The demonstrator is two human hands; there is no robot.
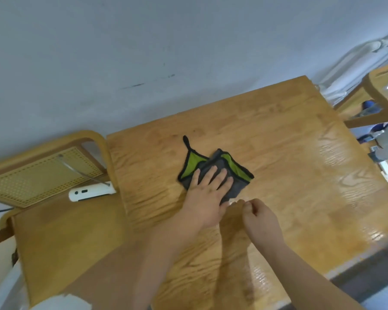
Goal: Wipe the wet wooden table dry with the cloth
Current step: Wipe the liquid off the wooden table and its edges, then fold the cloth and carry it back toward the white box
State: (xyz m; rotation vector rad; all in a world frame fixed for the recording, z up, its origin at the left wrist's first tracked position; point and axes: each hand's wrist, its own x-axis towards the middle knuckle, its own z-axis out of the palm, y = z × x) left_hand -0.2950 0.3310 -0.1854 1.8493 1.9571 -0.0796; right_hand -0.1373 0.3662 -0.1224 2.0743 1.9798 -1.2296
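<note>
It looks like a home dining corner: a wooden table point(267, 153) against a plain wall point(143, 52), with cane-backed wooden chairs point(45, 173).

The wooden table point(278, 153) lay open on nearly every side of me. The only thing on its top was the grey-and-green cloth point(213, 168), folded near the middle, with my left hand point(207, 195) flat on it and my right hand point(259, 217) loosely curled just beside it. Bare wood stretched to the right, toward the far edge and back toward me. On the left a chair point(54, 171) with a cane back stood close against the table edge, a white device point(90, 192) lying on its seat. Another chair point(381, 95) stood off the far right corner.
</note>
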